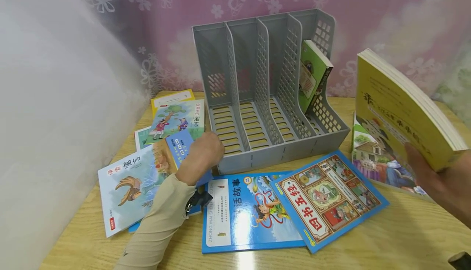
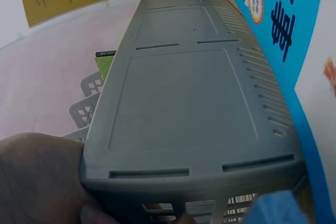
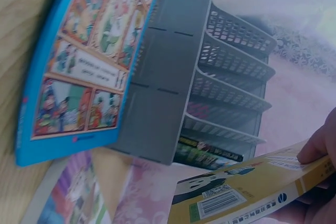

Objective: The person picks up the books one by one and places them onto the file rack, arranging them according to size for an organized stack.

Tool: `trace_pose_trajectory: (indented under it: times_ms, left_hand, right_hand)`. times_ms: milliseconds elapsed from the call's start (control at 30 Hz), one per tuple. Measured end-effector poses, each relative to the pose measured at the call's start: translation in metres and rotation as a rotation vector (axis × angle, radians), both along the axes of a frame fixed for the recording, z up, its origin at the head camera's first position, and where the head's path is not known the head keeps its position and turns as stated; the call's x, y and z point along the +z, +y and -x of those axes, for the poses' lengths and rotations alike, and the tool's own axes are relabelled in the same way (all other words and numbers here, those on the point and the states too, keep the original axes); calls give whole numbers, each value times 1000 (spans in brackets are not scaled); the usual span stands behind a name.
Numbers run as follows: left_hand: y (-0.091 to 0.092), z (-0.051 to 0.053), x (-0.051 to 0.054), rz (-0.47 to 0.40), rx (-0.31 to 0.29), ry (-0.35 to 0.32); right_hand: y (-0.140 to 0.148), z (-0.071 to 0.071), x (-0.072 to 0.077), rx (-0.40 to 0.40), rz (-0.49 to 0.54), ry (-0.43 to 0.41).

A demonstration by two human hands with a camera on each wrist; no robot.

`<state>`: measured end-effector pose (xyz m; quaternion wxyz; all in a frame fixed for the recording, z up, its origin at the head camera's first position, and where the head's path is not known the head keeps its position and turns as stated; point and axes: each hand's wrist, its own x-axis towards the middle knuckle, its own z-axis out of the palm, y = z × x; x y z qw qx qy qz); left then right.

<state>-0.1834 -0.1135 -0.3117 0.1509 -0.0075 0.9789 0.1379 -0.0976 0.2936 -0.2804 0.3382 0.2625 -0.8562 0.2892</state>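
Observation:
A grey file rack (image 1: 265, 155) with several slots stands on the table. My left hand (image 1: 202, 155) grips its front left corner; in the left wrist view the fingers are partly hidden behind the perforated side. My right hand (image 1: 438, 184) holds a thick yellow book (image 1: 397, 106) by its lower end, thumb on the cover, tilted in the air to the right of the rack. The right wrist view shows the book's barcode and spine. A green book (image 1: 312, 73) leans in the rack's rightmost slot.
Before the rack lie a blue storybook (image 1: 254, 221) and a blue-edged comic-style book (image 1: 327, 200) overlapping it. Several picture books, one with a bird cover (image 1: 128, 188), pile up at left. A book with a house picture (image 1: 371, 151) lies under the raised yellow book.

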Motion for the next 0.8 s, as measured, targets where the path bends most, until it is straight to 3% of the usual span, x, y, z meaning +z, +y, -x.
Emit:
trace_pose_trajectory:
  times_ms: [133, 433, 800]
  left_hand:
    - [-2, -1, 1, -5, -10, 1]
    - [-2, -1, 0, -4, 2, -1]
    - [-1, 0, 0, -7, -9, -5]
  right_hand:
    - [-10, 0, 6, -64, 6, -75]
    - [-30, 3, 21, -94, -18, -91]
    - [-45, 17, 22, -55, 166, -131]
